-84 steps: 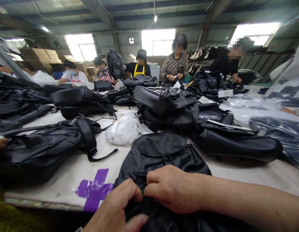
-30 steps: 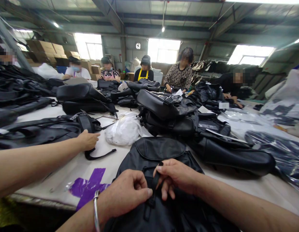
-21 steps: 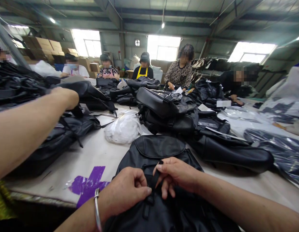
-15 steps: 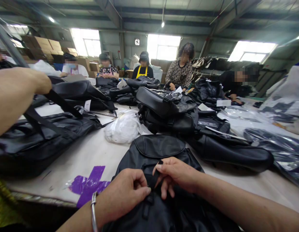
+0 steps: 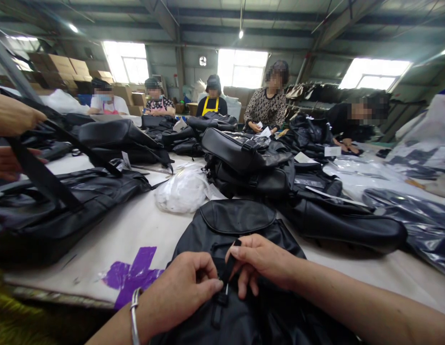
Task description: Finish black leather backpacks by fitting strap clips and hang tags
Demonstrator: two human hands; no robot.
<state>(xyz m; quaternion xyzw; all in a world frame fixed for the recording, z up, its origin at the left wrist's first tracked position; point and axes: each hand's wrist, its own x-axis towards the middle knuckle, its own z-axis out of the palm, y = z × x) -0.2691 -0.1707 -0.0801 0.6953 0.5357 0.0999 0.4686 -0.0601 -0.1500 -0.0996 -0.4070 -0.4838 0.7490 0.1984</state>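
A black backpack (image 5: 240, 220) lies flat on the white table (image 5: 136, 230) right in front of me. My left hand (image 5: 182, 292) is closed in a pinch at the buckle of a short black strap (image 5: 225, 275) on the backpack's front. My right hand (image 5: 260, 261) pinches the upper end of that same strap between thumb and forefinger. A metal bangle (image 5: 134, 316) sits on my left wrist.
A co-worker's hands (image 5: 12, 115) at the left edge hold the straps of another black bag (image 5: 64, 201). Several black bags (image 5: 247, 163) are piled mid-table beside a white plastic bag (image 5: 182, 191). Purple tape (image 5: 132, 275) marks the table. Several people work at the far side.
The co-worker at the left has reached in, taken a black bag by its straps and pulled it leftward. My hands have shifted from pressing the backpack to pinching its front strap.
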